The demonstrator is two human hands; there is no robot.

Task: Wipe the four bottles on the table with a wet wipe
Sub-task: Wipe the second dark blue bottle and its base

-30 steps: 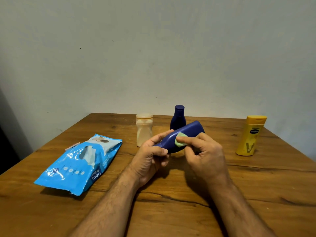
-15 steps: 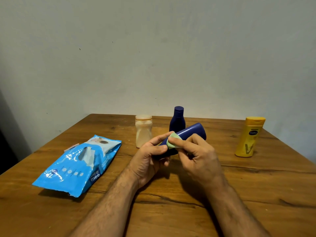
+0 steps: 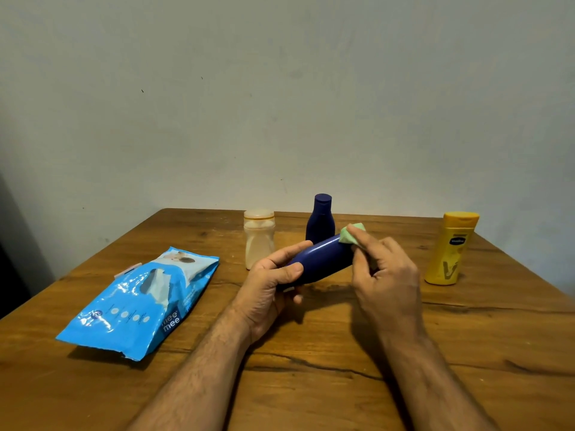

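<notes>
Glossy dark-blue bottle (image 3: 320,261), tilted, green wipe (image 3: 350,234) at its end

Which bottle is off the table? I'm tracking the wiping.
The larger dark blue bottle, tilted in the left hand; the other three stand upright.

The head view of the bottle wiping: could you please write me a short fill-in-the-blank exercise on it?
1. The left hand grips a dark ____ bottle held on its side.
2. The right hand presses a light ____ wipe on that bottle.
3. The yellow bottle stands ____ on the table.
4. The blue wipes pack lies to the ____ of both hands.

Missing words: blue; green; upright; left
</notes>
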